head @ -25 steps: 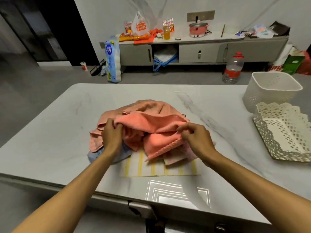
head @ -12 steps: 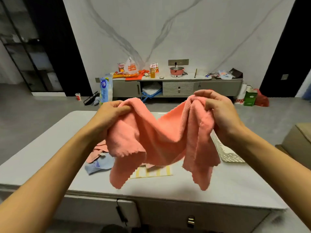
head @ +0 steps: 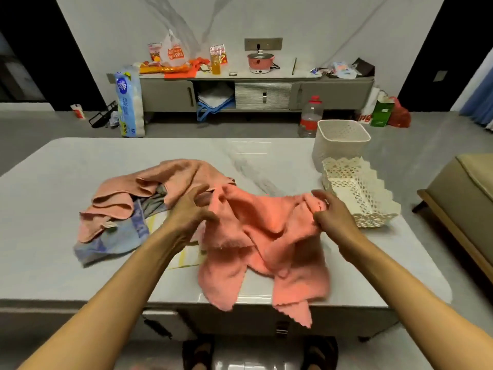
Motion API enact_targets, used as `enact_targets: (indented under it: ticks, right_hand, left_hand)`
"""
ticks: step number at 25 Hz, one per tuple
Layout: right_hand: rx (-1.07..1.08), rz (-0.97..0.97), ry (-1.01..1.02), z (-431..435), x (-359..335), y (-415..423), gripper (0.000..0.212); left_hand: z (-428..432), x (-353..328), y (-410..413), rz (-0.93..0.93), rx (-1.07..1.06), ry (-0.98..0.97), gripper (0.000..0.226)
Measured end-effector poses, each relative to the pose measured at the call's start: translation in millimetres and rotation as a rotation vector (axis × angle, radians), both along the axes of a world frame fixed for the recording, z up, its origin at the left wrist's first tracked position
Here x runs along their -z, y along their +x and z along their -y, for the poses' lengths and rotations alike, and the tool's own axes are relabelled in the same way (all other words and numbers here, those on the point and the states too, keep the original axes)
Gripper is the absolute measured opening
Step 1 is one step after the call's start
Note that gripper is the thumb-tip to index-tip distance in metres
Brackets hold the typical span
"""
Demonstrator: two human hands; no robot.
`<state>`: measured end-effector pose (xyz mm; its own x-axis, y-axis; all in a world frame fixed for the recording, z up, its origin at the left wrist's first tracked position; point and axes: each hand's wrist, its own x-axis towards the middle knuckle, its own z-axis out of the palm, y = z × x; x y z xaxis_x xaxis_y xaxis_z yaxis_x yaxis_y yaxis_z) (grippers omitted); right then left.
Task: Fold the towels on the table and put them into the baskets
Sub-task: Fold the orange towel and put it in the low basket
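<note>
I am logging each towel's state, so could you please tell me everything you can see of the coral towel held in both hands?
The coral towel looks like soft, fuzzy cloth with zigzag-cut edges. It is unfolded and crumpled. The left hand and right hand each pinch an upper part. Its middle sags onto the table, and two lower corners hang over the near edge. It lies beside the towel pile, close to the lace-edged basket.

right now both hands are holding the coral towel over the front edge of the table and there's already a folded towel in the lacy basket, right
Not quite: in the head view the lacy basket is empty, with no folded towel in it. The rest holds: the left hand and right hand hold the coral towel, which hangs over the front edge of the table.
</note>
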<state>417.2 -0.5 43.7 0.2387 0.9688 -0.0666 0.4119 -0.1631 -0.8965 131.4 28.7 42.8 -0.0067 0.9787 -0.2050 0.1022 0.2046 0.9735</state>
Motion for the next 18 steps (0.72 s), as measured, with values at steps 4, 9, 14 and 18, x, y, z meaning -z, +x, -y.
enact_targets:
  ticks: [4,9,14,18]
  right_hand:
    - [-0.019,0.641,0.05,0,89,0,0.055]
    - [-0.364,0.763,0.325,-3,107,-32,0.033]
    - [-0.43,0.81,0.117,0,92,-28,0.033]
    - [-0.486,0.498,0.137,4,90,-19,0.015]
  left_hand:
    - [-14,91,23,-0.036,-0.235,0.032,0.077]
    - [-15,105,24,-0.552,-0.22,0.084,0.058]
    - [-3,92,6,-0.697,-0.032,-0.029,0.028]
    - [2,84,20,-0.152,-0.173,0.26,0.019]
